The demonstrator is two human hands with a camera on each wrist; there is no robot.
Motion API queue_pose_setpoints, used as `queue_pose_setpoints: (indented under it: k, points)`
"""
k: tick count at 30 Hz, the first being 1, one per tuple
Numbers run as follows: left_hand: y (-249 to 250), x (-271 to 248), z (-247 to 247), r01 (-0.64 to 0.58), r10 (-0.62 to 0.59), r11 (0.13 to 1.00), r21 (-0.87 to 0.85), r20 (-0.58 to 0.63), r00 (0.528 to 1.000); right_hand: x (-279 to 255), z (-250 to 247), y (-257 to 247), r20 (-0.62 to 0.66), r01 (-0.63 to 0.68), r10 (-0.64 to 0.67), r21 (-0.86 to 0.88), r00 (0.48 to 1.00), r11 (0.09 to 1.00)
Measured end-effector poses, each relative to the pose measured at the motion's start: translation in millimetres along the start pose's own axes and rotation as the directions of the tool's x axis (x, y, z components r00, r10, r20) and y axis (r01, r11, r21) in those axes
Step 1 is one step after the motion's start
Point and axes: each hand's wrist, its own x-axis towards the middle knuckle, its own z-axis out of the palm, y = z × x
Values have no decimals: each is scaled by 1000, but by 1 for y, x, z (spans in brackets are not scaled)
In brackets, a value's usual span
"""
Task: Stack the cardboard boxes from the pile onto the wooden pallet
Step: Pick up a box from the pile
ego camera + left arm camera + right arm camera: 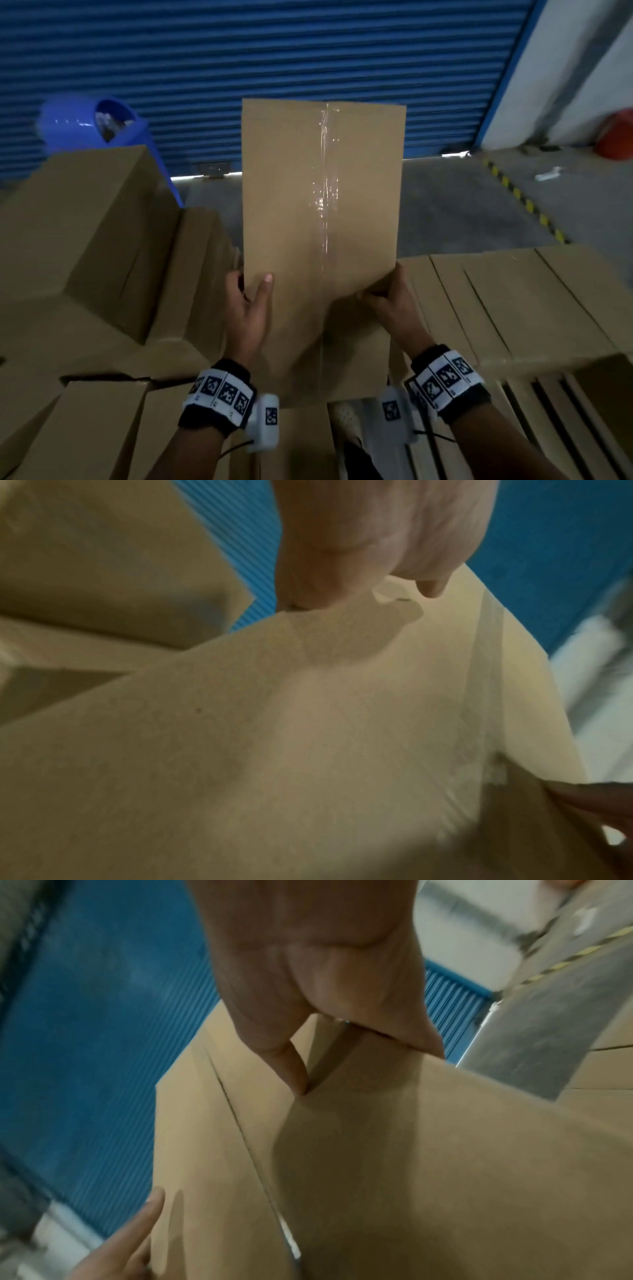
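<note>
Open concrete floor (462, 212) sits past the far edge of the box (318, 205), up to the blue roller door (274, 51); a yellow-black striped line (524, 202) runs off right. Left side is tight though, with the pile (92, 240) of tumbled boxes crowding in, and a neat row of boxes (513, 301) on the right. The box is up in the air, taped seam facing the camera, tilted away. The left hand (248, 311) grips the near-left edge with the thumb on top; the right hand (390, 308) pinches the near-right corner. A blue bin (68, 123) peeks from behind the pile.
</note>
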Motion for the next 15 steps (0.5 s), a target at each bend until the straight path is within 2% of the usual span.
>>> queue_pose_setpoints:
  k: [4, 7, 10, 15]
  points:
    - [35, -76, -27, -58, 63, 994, -94, 54, 997, -99, -25, -25, -81, 42, -32, 121, 996, 992]
    - [58, -121, -34, -114, 127, 984, -140, 92, 988, -157, -49, -37, -161, 106, -92, 82, 983, 991]
    - [75, -157, -27, -113, 142, 976, -187, 147, 979, -199, -80, -40, -238, 143, -130, 36, 962, 989]
    - [100, -218, -2, -120, 170, 966, -228, 212, 962, -265, -138, -41, -330, 141, -133, 1, 934, 990]
